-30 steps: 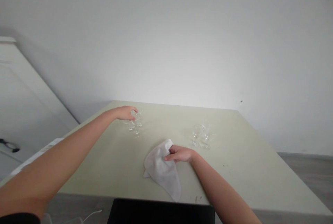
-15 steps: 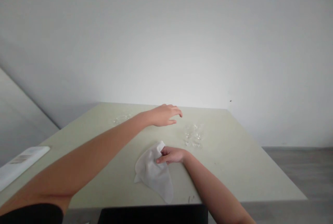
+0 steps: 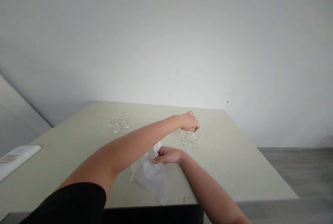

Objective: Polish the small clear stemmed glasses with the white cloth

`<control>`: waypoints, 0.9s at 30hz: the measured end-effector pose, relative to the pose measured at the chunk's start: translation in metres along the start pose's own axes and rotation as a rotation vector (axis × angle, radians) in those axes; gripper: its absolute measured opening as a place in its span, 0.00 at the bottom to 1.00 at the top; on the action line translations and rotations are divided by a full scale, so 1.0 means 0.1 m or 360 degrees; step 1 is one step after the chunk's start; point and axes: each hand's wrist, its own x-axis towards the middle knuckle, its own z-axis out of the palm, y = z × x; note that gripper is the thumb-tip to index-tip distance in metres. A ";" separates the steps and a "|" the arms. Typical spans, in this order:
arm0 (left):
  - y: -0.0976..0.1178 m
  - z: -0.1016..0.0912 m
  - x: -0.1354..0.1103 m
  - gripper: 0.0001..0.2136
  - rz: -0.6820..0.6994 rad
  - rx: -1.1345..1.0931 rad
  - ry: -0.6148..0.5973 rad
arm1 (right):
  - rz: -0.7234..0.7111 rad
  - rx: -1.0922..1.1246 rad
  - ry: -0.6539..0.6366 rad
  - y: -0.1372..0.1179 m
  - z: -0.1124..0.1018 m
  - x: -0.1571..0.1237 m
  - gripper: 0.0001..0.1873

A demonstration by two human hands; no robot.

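My right hand (image 3: 169,155) is closed on a white cloth (image 3: 153,173) that hangs limp over the near middle of the table. Across the table reaches my left hand (image 3: 189,121), its fingers pinched down at the far edge of a cluster of small, clear, shiny pieces (image 3: 189,140). A glint between thumb and fingertip looks like one of these clear pieces. Another scattered group of similar clear pieces (image 3: 118,123) lies at the far left, beyond my left forearm. Their exact kind is too small to make out.
A white flat package (image 3: 18,158) with a printed label rests at the table's left edge. The pale table (image 3: 229,168) meets a plain wall at the back. Something black (image 3: 153,215) is at the near edge.
My left hand has moved right, from above the table's middle to the right cluster, and its fingers have closed. The right hand still grips the cloth. The view has shifted slightly.
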 end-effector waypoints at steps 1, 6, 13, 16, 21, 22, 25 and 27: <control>-0.04 -0.02 -0.07 0.11 0.0002 -0.0015 0.0025 | -0.0001 0.0002 -0.0013 0.00 0.00 0.00 0.27; -0.32 -0.26 -0.65 0.09 -0.0161 -0.0112 0.0128 | 0.0071 0.0047 -0.0055 0.00 0.02 0.01 0.32; -0.61 -0.50 -1.78 0.06 -0.0481 -0.0026 0.0167 | 0.0086 0.0124 -0.0057 0.01 0.04 0.01 0.30; -0.59 -0.46 -2.28 0.05 -0.0649 -0.0020 0.0117 | 0.0065 0.0126 -0.0066 0.02 0.04 0.01 0.30; -0.47 -0.31 -2.98 0.08 -0.0829 -0.0128 0.0050 | 0.0076 0.0103 -0.0045 0.03 0.03 0.00 0.28; -0.46 -0.27 -3.08 0.09 -0.0848 -0.0159 0.0049 | 0.0076 0.0104 -0.0032 0.03 0.03 0.00 0.28; -0.41 -0.16 -3.29 0.10 -0.0895 -0.0267 0.0042 | 0.0074 0.0141 -0.0019 0.04 0.03 -0.01 0.28; -0.37 -0.09 -3.36 0.09 -0.0932 -0.0347 0.0041 | 0.0079 0.0156 -0.0024 0.05 0.02 -0.01 0.28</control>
